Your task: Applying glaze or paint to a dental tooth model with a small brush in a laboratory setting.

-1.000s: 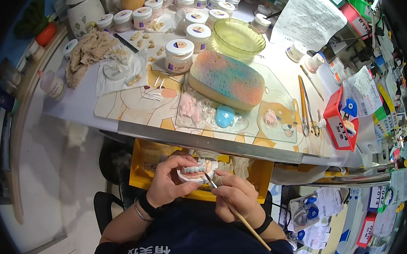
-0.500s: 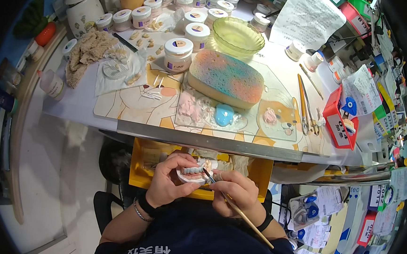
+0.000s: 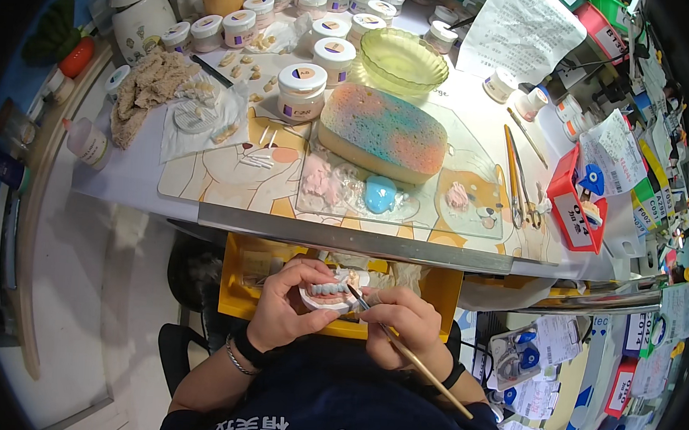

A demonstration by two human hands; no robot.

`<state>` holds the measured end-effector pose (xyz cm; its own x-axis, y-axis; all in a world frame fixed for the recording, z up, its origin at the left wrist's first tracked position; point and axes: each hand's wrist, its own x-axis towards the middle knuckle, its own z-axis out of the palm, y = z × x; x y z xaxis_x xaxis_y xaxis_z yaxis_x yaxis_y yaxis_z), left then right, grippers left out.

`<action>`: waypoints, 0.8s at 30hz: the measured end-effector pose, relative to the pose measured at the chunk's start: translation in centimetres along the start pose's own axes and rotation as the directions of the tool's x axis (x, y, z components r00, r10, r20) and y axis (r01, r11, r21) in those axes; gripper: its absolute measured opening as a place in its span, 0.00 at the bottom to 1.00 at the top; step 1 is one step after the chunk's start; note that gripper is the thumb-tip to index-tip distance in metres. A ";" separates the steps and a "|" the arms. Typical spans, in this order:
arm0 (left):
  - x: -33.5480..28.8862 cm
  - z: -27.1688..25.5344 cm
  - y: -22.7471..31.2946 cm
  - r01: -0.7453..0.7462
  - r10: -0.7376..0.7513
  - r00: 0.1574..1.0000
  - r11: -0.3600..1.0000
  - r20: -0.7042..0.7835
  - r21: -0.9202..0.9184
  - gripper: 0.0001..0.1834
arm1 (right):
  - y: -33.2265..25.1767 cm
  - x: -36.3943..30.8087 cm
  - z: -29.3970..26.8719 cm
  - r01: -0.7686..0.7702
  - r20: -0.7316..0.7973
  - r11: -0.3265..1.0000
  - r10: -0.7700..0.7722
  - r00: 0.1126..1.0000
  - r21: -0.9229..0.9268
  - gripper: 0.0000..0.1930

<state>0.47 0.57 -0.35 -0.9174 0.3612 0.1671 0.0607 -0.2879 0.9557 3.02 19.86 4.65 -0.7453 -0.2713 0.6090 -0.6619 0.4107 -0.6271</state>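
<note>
My left hand (image 3: 284, 303) is closed round a dental model (image 3: 322, 300) with a white plaster base, pinkish gums and a row of bluish-grey teeth. In my right hand (image 3: 405, 323) is a thin brush (image 3: 422, 368) with a pale wooden handle, held like a pen. Its dark tip points at the right side of the model's teeth, close to or touching them; I cannot tell which. Both hands are over a yellow drawer (image 3: 440, 301) below the table's front edge. My left fingers cover part of the model's far side.
On the table lie a glass slab (image 3: 472, 220) with pink and blue paste and a multicoloured sponge (image 3: 382, 134). Behind are a yellow-green glass bowl (image 3: 403, 63) and several lidded jars (image 3: 301, 92). Tweezers (image 3: 515, 175) and a red tray (image 3: 573, 199) are at right, a brown cloth (image 3: 149, 93) at left.
My right hand has shifted slightly right with the brush, and the brush tip has moved a little to the right along the model. My left hand and the model stay nearly still.
</note>
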 end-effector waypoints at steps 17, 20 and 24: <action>0.1 0.1 0.0 -0.011 0.010 1.000 1.000 0.013 0.003 0.19 | -0.4 0.4 -0.6 -0.044 0.067 0.999 0.046 0.997 -0.026 0.12; 0.1 0.1 -0.1 -0.011 0.011 1.000 1.000 0.012 -0.001 0.19 | -0.3 0.3 -0.6 -0.033 0.061 0.999 0.035 0.997 -0.038 0.12; 0.0 0.2 0.0 -0.017 0.016 1.000 1.000 0.007 0.007 0.19 | -0.2 0.3 -0.7 -0.009 0.082 1.000 0.011 0.997 -0.025 0.12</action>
<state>0.51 0.77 -0.32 -0.9136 0.3624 0.1845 0.0785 -0.2880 0.9544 2.99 20.25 5.30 -0.7566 -0.3376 0.5600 -0.6530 0.4345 -0.6203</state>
